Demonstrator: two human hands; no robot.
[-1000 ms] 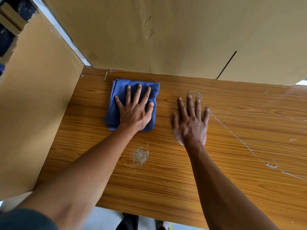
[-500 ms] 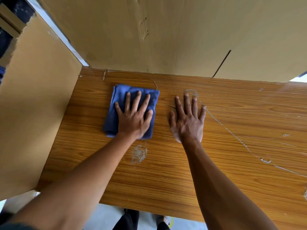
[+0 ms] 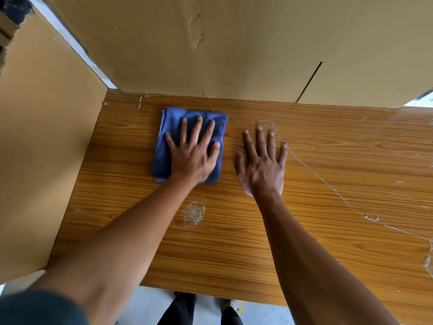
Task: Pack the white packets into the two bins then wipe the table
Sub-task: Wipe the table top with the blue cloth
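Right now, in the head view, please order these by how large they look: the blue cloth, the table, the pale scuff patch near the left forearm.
1. Table
2. Blue cloth
3. Pale scuff patch
The order is clear; none look alike.

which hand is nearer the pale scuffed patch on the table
Left. The left hand, flat on the blue cloth, lies just beyond the patch. The right hand is flat on the table, farther off to its right.
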